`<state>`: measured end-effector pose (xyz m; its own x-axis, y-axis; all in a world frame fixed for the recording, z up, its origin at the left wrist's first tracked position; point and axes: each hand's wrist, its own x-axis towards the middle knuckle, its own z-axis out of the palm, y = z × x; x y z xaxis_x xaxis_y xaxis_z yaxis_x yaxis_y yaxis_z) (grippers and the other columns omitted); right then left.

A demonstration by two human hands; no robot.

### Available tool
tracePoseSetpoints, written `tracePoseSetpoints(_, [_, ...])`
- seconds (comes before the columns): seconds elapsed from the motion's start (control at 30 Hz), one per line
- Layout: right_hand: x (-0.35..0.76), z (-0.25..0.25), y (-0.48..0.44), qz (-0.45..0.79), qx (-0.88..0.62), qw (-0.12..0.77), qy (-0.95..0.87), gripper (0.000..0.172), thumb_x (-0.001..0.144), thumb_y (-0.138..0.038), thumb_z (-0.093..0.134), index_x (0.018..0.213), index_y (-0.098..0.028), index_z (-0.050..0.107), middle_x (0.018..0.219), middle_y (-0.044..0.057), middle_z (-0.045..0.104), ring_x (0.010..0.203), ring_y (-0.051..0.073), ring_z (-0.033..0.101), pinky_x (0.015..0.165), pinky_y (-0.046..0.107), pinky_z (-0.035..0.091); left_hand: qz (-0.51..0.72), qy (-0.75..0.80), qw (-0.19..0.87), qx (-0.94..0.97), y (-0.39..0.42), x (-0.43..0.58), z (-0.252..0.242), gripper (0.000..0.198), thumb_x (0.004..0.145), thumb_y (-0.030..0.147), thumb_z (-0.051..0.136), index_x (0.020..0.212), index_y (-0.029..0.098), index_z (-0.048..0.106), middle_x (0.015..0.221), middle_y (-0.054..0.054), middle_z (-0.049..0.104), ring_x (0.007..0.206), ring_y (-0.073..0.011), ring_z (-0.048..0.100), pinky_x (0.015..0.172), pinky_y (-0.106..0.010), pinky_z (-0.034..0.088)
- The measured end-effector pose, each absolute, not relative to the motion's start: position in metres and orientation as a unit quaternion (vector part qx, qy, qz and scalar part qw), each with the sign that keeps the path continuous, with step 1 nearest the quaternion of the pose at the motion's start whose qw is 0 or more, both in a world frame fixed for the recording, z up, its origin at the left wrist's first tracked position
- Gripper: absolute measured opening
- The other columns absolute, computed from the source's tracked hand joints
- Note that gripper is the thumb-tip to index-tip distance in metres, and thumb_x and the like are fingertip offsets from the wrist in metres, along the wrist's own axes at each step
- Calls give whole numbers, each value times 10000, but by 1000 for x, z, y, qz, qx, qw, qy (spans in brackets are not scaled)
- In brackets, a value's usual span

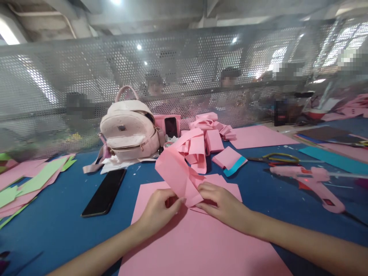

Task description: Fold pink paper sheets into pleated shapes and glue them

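Note:
Between my hands stands a folded strip of pink paper [174, 168], its upper end bent up and over to the left. My left hand [161, 207] pinches its lower left edge between thumb and fingers. On the other side my right hand [220, 201] is closed on the strip's lower right fold, fingertips pressed together. Both hands rest over a large pink sheet [198, 245] lying flat on the blue table. Just behind the strip is a pile of folded pink paper pieces [197, 147]. A small pink piece with a blue edge [228, 159] lies to the right.
A pink glue gun [309, 180] and yellow-handled scissors [280, 158] lie at right. A black phone [105, 193] and a pale pink backpack [130, 130] are at left, near green and pink sheets [40, 176]. Behind the table stands a perforated metal screen [184, 57], with people beyond it.

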<state>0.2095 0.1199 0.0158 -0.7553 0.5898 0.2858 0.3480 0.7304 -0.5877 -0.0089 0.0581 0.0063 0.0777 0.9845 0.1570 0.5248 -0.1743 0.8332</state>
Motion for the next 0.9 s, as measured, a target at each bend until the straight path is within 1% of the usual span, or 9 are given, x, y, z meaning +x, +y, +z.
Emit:
tracePoseSetpoints(0.13, [206,28,116,301,-293,254,-871,288,972,-317,535,709,-204,500,764,2,575,732,167,532,671,271,435,410,561,351,628,58,-7,11,414,908,411,570,577,167,613,559,-20,628,548,-145,544,542,-235,357])
tracePoseSetpoints(0.23, [203,38,115,357,-299,258,-847,265,972,-322,517,742,-196,550,775,5,604,742,169,546,678,262,444,435,555,376,601,57,-4,15,462,902,469,578,552,168,594,531,-21,626,514,-137,547,531,-231,375])
tracePoseSetpoints(0.37, [202,47,116,424,-280,258,-822,122,902,-280,614,915,-180,682,958,36,700,928,213,627,824,285,478,462,546,397,576,56,-3,15,491,881,542,588,564,168,580,512,-13,604,476,-120,512,505,-228,369])
tracePoseSetpoints(0.43, [203,50,116,445,-283,249,-812,153,846,-256,680,972,-177,712,1032,44,717,1015,240,638,894,307,477,470,544,402,567,56,-3,15,499,874,562,597,566,171,568,508,-10,596,471,-117,505,498,-226,365])
tracePoseSetpoints(0.53, [204,53,115,477,-307,228,-791,188,827,-270,707,979,-162,734,998,52,737,1017,263,654,895,339,497,478,543,406,558,56,-3,15,519,858,592,611,552,181,533,493,-5,580,460,-117,500,488,-226,357])
tracePoseSetpoints(0.63, [204,53,115,504,-294,219,-782,235,833,-281,706,1040,-176,741,1027,52,745,1035,269,660,929,360,495,478,544,408,557,55,-3,16,539,843,620,617,543,181,530,483,-7,569,453,-120,499,488,-231,358])
tracePoseSetpoints(0.73, [204,51,117,501,-296,219,-783,209,819,-282,719,1001,-182,744,998,39,745,1028,260,663,949,356,484,472,546,404,561,56,-3,17,548,842,633,610,542,179,542,479,-10,565,455,-125,506,497,-235,370])
tracePoseSetpoints(0.83, [205,51,121,466,-294,209,-808,158,823,-284,708,931,-172,735,950,36,735,974,245,666,891,332,494,467,551,392,570,58,-6,16,548,858,623,597,542,177,548,481,-12,571,460,-128,513,501,-236,377])
tracePoseSetpoints(0.9, [208,52,124,424,-290,201,-834,162,811,-248,704,953,-173,726,989,41,729,975,242,658,869,323,488,462,553,381,580,57,-9,14,543,877,597,594,535,177,548,481,-13,578,459,-126,514,494,-233,366])
